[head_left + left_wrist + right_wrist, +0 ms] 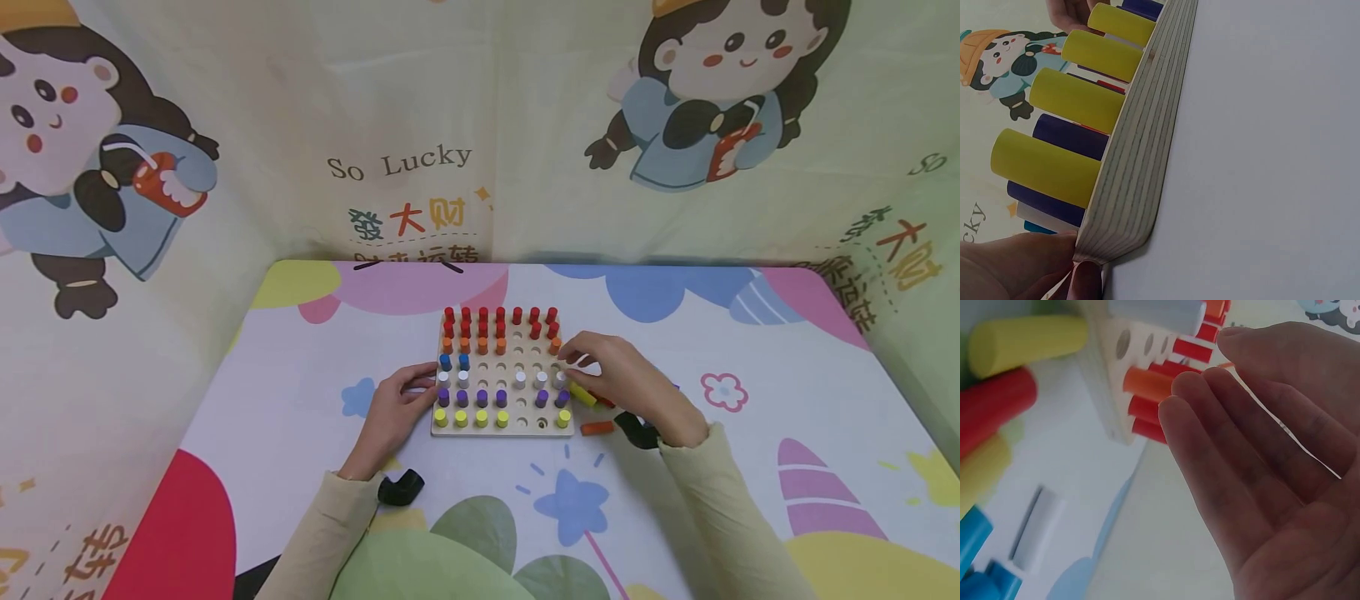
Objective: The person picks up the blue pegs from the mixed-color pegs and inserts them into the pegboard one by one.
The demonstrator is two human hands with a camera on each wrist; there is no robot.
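A wooden pegboard (502,434) carries rows of short round pegs: red at the back, then orange, blue, white, purple and yellow in front. Several holes show unfilled toward its right half. My left hand (392,412) grips the board's left edge; in the left wrist view its thumb and a fingertip pinch the corner below a yellow peg (1044,165). Over the right edge hovers my right hand (618,375), fingers loosely extended with nothing between them and the thumb. Its fingertips are close to the end orange peg (1145,384) and the white peg (560,380).
Loose pegs lie right of the board, partly under the right hand: a yellow one (582,394), an orange one (597,428), and red (994,409), white (1035,525) and blue ones (972,534). A cartoon-printed cloth (540,217) hangs behind the table.
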